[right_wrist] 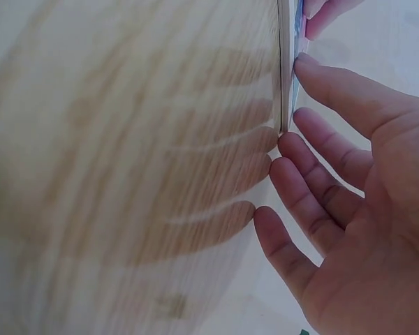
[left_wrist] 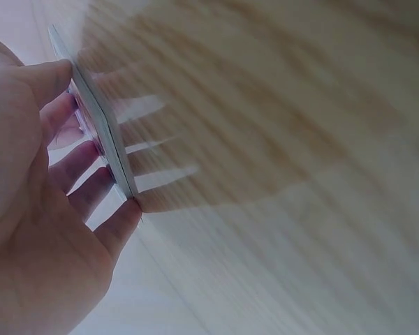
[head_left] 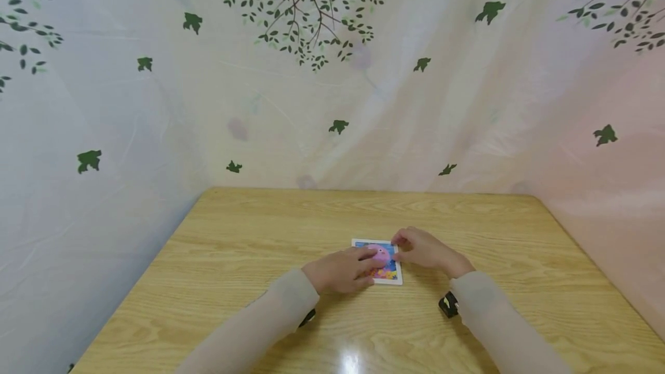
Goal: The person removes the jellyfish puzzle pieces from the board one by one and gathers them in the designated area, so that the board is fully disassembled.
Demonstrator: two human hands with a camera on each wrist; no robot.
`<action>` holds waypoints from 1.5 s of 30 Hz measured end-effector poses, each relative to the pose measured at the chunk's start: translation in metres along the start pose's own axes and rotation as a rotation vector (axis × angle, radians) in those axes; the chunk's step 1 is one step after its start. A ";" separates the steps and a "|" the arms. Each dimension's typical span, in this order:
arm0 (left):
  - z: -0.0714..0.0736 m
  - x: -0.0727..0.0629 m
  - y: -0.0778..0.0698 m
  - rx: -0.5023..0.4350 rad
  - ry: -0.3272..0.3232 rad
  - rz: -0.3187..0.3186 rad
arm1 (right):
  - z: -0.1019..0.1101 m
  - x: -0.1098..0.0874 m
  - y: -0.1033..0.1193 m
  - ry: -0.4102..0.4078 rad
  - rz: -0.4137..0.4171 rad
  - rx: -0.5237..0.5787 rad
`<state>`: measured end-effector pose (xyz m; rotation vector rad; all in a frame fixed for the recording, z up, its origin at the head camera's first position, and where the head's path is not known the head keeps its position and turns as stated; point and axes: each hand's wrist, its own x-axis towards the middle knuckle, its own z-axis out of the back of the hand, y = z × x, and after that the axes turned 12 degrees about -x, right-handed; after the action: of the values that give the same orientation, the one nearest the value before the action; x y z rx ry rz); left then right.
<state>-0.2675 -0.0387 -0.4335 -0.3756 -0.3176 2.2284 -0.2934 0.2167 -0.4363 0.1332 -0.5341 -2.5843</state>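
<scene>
A small square picture book (head_left: 393, 275), white-bordered with a pink cartoon figure on blue, lies flat on the wooden table. My left hand (head_left: 340, 270) rests over its left part with fingers spread across the cover. In the left wrist view, the thumb and little finger touch the edge of the book (left_wrist: 98, 115), whose side shows thin layers. At the right side is my right hand (head_left: 428, 251), thumb and fingertips against the edge. The right wrist view has its fingers (right_wrist: 311, 188) loosely bent, with tips on the tabletop and at the book's corner.
The wood-grain table (head_left: 249, 224) reaches back to a pale curtain (head_left: 291, 108) printed with branches and green birds. Curtain also hangs along both sides. A black wrist device (head_left: 448, 305) sits under the right sleeve, another (head_left: 307, 318) under the left.
</scene>
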 end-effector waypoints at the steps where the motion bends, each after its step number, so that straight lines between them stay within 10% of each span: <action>1: 0.000 0.000 0.000 0.001 -0.001 -0.002 | 0.000 0.001 0.000 0.000 -0.004 -0.004; 29: -0.002 0.003 0.004 0.014 0.021 0.018 | 0.001 0.012 0.000 0.038 0.026 -0.046; 45: 0.001 0.001 0.001 -0.025 0.039 0.028 | -0.006 0.017 -0.007 0.010 0.008 0.135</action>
<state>-0.2695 -0.0384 -0.4327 -0.4382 -0.3213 2.2430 -0.3098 0.2119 -0.4445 0.1886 -0.7035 -2.5375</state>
